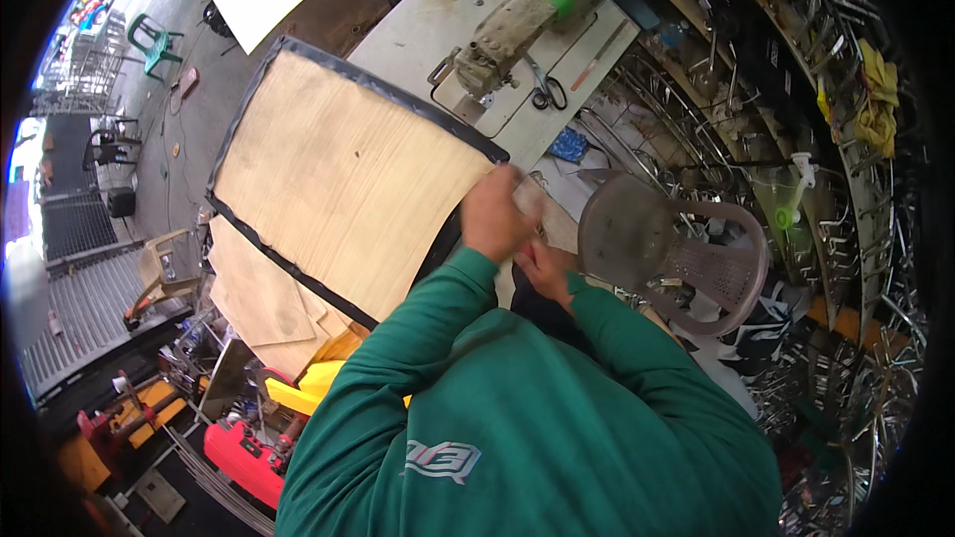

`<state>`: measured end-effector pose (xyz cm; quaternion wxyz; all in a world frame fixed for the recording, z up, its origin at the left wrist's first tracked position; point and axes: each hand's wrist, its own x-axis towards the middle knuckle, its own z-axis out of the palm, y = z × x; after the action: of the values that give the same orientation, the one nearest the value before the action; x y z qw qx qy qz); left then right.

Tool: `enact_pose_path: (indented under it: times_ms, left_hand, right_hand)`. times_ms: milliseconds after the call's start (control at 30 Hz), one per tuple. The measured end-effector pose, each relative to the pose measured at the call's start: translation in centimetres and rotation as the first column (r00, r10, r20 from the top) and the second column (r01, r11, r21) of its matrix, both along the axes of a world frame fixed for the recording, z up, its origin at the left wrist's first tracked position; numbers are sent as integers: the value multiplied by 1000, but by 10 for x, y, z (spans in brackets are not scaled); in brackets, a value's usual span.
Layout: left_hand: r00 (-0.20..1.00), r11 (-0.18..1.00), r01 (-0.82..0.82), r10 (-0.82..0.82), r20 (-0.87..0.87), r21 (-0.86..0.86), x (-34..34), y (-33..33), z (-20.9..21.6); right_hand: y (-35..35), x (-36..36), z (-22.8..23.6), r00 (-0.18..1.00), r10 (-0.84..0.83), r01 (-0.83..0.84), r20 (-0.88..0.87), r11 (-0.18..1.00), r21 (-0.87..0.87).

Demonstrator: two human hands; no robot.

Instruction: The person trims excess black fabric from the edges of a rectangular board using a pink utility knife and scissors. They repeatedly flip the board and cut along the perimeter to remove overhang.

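Observation:
A pale plywood board (348, 159), bordered with black fabric-like edging, lies tilted across the left and middle of the head view. My left hand (490, 217) is closed at the board's right-hand corner, over the black edging, its fingers slightly blurred. Just below and to the right, my right hand (545, 271) is closed with the thumb toward the left hand. A small reddish bit shows at its fingers, too small to name. Beyond the board stands an old sewing machine (517, 25) with a green band round its arm, on a worn table (413, 35).
Black-handled scissors (548, 91) lie on the table by the machine. A brown plastic chair (721, 273) stands close on my right, before racks of bent metal tubes (846, 239). Loose plywood sheets (261, 293) and a red tool case (242, 457) are at lower left.

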<state>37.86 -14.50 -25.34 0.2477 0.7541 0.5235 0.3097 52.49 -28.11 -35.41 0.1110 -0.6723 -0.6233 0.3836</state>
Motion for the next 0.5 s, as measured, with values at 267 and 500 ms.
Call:
enact_pose_path:
  times_ms: [267, 500]
  left_hand:
    - [595, 767, 505, -641, -485, -395, -57, 108, -43]
    - [570, 627, 515, -760, -313, -584, -53, 136, -40]
  right_hand:
    - [-20, 58, -24, 995, -101, 100, -10, 995, -25]
    - [19, 62, -31, 963, -215, 223, -160, 974, 33]
